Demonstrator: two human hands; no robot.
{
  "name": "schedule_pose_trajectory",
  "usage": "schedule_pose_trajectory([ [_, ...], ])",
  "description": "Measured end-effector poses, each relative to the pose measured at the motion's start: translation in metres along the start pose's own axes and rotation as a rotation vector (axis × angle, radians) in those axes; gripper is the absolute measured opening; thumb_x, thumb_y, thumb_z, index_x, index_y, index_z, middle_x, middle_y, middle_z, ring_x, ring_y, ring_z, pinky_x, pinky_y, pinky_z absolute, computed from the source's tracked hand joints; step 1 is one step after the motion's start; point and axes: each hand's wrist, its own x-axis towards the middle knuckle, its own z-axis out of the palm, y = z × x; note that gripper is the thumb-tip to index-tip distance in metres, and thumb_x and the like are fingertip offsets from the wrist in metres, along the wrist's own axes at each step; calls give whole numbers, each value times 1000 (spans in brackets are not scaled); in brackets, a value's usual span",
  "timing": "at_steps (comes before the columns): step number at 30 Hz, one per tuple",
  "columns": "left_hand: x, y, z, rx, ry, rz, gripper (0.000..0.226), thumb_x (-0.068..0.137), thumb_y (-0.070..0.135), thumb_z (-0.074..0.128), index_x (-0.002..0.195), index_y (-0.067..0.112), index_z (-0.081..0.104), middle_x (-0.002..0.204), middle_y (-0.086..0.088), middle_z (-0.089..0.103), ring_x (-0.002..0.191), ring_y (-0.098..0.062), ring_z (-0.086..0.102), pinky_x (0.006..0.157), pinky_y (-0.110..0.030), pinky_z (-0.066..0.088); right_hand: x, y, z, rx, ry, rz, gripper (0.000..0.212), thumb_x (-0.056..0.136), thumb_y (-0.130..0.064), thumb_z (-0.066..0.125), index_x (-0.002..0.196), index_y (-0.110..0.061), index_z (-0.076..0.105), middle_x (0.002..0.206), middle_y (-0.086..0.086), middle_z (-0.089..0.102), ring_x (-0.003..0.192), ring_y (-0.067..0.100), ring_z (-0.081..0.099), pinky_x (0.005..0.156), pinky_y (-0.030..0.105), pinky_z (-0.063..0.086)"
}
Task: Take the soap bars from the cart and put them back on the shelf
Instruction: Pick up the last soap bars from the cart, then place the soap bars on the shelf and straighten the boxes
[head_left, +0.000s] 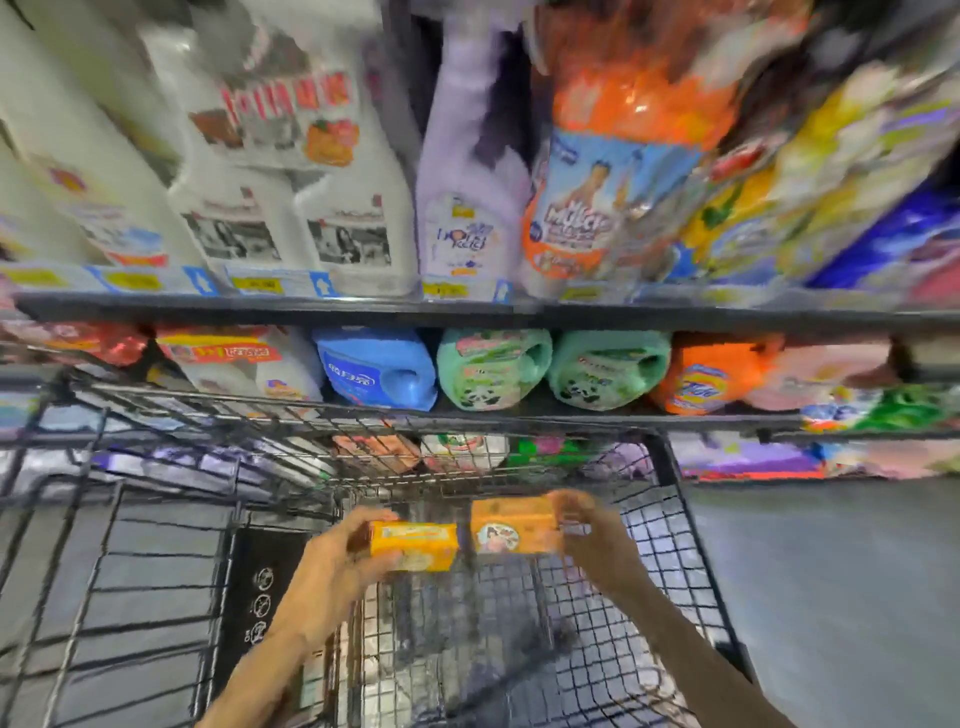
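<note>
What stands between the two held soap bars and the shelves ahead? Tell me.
The cart's front wire wall rises between the soap bars and the lower shelves. Each hand must lift over it.

Legible text, head view, heavily blurred throughout. Orange bottle (621, 171), upper right of centre, top shelf: label word resembling "Músculo", uncertain. Orange jug (711, 374), right on the middle shelf: round logo reading "Tide". Blue jug (376, 371), centre left on the same shelf: white lettering, unreadable. Yellow price tags (257, 285) along the top shelf edge: figures unreadable. Black cart panel (262, 597), lower left of centre: three round pictogram signs, no readable words.
</note>
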Motion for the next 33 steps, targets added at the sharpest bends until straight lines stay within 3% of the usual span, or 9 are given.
schedule_pose_trajectory([
  [4,-19,90,0,-67,-40,86,42,76,14,86,111,26,67,93,2,77,92,-15,72,79,-22,55,-77,-52,-45,-85,141,-105,46,69,-2,87,109,-18,69,100,0,75,99,13,68,76,18,54],
  [7,-34,156,8,-72,-86,154,44,74,26,88,113,28,68,99,-4,77,96,-22,72,89,-40,57,-141,-86,-84,-84,263,-172,49,70,-15,90,113,-23,67,105,-6,76,103,7,68,84,19,54],
  [10,-48,230,27,-86,-128,251,48,67,41,92,110,37,69,100,-4,76,95,-22,72,88,-46,57,-203,-117,-129,-63,391,-218,63,57,-35,96,112,-20,68,106,-2,76,103,11,69,83,21,55],
  [14,-61,323,68,-56,-190,398,54,58,55,87,107,45,66,96,2,77,88,-16,73,84,-40,58,-279,-145,-196,-38,533,-282,49,69,6,85,112,-8,66,103,5,74,94,6,69,73,13,53],
  [21,-99,469,179,2,-340,611,40,74,20,88,109,23,68,98,6,77,89,-12,72,76,-16,53,-394,-162,-324,-41,753,-407,49,71,4,84,113,-10,65,106,7,74,97,10,68,81,12,52],
  [24,-115,517,234,-1,-380,661,48,67,43,88,109,33,68,100,2,77,94,-17,73,85,-31,56,-431,-158,-382,-42,816,-439,49,69,5,85,108,-17,65,106,5,73,94,9,68,83,12,52],
  [26,-122,542,271,-25,-394,696,50,61,49,84,107,34,69,100,2,77,93,-16,73,85,-29,57,-449,-155,-421,-33,822,-460,49,70,5,84,109,-17,65,105,4,74,94,3,69,83,14,53],
  [31,-144,605,372,-18,-387,770,40,73,31,85,109,27,69,101,-1,76,93,-18,73,85,-38,59,-494,-153,-518,8,844,-508,45,73,5,83,110,-15,67,102,-4,76,96,1,69,78,16,54],
  [33,-151,630,407,-24,-363,799,36,81,16,84,113,18,67,102,-6,75,90,-13,73,76,-29,60,-505,-154,-557,-5,851,-521,46,74,3,83,113,-13,67,104,-3,76,100,3,70,78,18,55],
])
